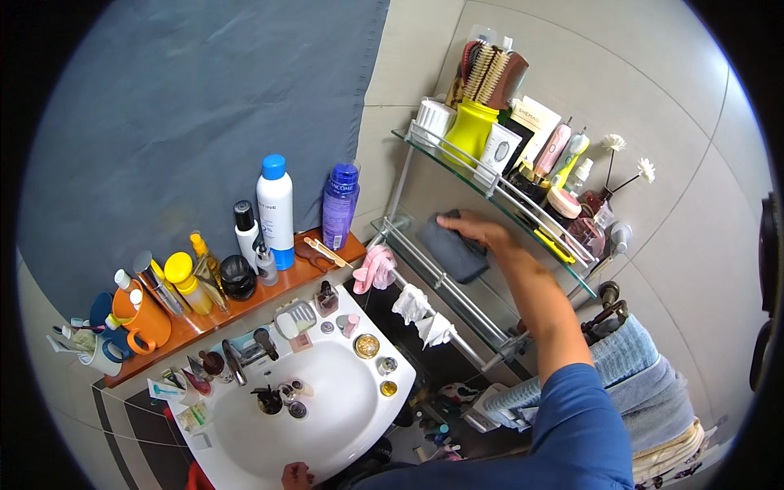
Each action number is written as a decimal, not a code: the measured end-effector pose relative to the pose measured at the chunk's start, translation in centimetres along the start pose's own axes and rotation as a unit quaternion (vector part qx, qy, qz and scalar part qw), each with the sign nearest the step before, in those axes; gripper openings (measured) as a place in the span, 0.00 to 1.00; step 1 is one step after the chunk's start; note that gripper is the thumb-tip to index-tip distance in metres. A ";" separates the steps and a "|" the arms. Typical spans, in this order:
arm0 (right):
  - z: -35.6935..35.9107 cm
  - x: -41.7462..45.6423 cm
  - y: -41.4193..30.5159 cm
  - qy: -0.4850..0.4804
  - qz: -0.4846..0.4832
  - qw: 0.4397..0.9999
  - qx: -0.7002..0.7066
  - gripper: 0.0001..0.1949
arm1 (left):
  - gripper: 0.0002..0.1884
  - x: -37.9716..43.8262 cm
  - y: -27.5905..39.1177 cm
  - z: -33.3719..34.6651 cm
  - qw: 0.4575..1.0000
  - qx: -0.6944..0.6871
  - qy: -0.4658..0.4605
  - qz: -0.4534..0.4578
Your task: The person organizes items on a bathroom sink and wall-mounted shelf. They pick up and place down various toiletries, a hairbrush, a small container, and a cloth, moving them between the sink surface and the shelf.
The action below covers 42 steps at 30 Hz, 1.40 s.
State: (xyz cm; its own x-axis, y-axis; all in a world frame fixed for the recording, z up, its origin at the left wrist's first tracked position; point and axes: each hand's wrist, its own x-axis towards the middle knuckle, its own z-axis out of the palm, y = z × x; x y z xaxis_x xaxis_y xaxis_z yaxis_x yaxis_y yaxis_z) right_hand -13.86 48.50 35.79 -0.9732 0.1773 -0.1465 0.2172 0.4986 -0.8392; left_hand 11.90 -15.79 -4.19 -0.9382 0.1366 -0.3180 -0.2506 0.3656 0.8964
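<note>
My right hand grips a dark grey cloth, blurred at its left end, over the lower glass shelf of a two-tier wall rack. The cloth covers part of that shelf, behind its metal rail. At the bottom edge of the view, my left hand is by the front rim of the white washbasin. Its fingers look curled, and most of the hand is cut off, so whether it holds anything is hidden.
The upper glass shelf carries a yellow-green pot of hairbrushes, tubes and jars. Bottles and cups crowd a wooden ledge. Small containers stand in the basin. Pink cloth hangs on the rack's bar; towels hang at right.
</note>
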 end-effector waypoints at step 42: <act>5.9 8.9 1.8 -0.015 -0.110 0.966 -0.234 0.22 | 0.18 -3.1 -0.8 -0.7 0.997 -0.032 0.029 -0.062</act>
State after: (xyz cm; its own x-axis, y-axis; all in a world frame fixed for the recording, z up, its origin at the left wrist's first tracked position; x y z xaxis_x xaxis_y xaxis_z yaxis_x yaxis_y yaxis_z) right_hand -22.59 45.95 29.88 -0.9999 0.0031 -0.0129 0.0094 0.8519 -0.5236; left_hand 14.84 -17.18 -3.72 -0.9107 0.0392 -0.4112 -0.3791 0.3164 0.8696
